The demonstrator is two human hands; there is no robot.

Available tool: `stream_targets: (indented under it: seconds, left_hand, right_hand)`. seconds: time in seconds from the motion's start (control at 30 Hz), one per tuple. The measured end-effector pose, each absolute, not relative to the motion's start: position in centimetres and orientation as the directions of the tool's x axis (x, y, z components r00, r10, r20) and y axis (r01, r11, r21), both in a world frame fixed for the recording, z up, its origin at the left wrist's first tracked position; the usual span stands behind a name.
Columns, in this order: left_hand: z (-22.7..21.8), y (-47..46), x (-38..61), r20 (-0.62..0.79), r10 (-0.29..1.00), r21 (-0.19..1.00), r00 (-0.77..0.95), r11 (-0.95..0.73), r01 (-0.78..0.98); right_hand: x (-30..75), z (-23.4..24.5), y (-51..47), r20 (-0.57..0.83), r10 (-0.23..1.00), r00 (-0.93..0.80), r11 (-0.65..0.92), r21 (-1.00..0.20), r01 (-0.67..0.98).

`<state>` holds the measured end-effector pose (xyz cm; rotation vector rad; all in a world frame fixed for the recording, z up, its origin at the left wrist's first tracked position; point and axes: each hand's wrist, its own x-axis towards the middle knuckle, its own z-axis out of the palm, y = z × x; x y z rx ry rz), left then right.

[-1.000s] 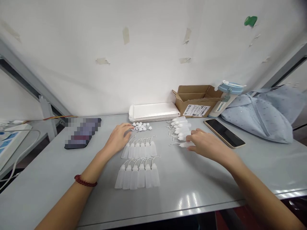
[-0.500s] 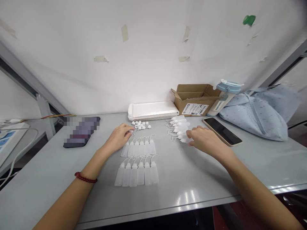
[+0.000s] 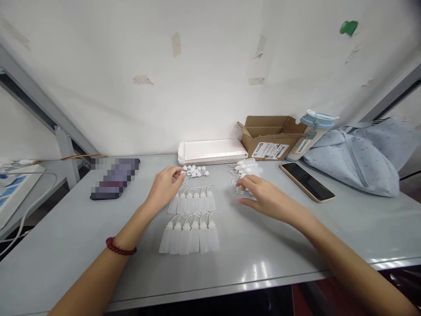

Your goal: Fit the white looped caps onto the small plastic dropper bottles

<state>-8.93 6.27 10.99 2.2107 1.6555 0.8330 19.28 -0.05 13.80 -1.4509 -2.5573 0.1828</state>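
Observation:
My left hand (image 3: 164, 188) rests on the grey table (image 3: 263, 245), thumb and forefinger pinched on a small white cap (image 3: 182, 174) beside a cluster of loose white caps (image 3: 195, 171). Just to its right lie two neat rows of small translucent bottles with tethered caps, a far row (image 3: 194, 202) and a near row (image 3: 189, 237). My right hand (image 3: 265, 198) hovers at the near edge of a loose pile of the same bottles (image 3: 245, 169). Its fingers curl round one small white bottle (image 3: 239, 189), which is mostly hidden.
A stack of flat white trays (image 3: 212, 152) and an open cardboard box (image 3: 269, 136) stand against the wall. Right of them are a blue-lidded cup (image 3: 312, 131), a phone (image 3: 307, 181) and a pale blue bag (image 3: 358, 158). A dark blurred object (image 3: 115, 177) lies at the left.
My right hand has slid left from the right side of the loose bottle pile to its near left edge. My left hand has closed its pinch at the caps and lifted slightly.

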Motion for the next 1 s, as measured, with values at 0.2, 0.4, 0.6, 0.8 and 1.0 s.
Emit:
stream_targets:
  seconds: [0.2, 0.4, 0.6, 0.8, 1.0]
  left_hand:
    - [12.6, 3.2, -6.0, 0.264, 0.944, 0.685, 0.199, -0.328, 0.651]
    - [12.4, 1.4, -4.4, 0.301, 0.887, 0.619, 0.351, -0.461, 0.636]
    - [12.2, 1.4, -4.6, 0.308, 0.887, 0.636, 0.345, -0.462, 0.619]
    - [12.5, 1.3, -4.4, 0.309, 0.892, 0.652, 0.33, -0.451, 0.61]
    - [12.4, 1.4, -4.3, 0.312, 0.895, 0.649, 0.32, -0.447, 0.615]
  right_hand:
    - [16.2, 11.8, -1.4, 0.196, 0.669, -0.717, 0.742, -0.23, 0.63]
    - [15.8, 10.4, -1.0, 0.175, 0.664, -0.727, 0.744, -0.251, 0.62]
    - [15.8, 10.5, -0.8, 0.154, 0.67, -0.727, 0.737, -0.258, 0.625]
    - [15.5, 10.9, -0.9, 0.102, 0.682, -0.724, 0.72, -0.266, 0.641]
    - [15.7, 10.8, -0.4, 0.059, 0.705, -0.707, 0.697, -0.242, 0.675]
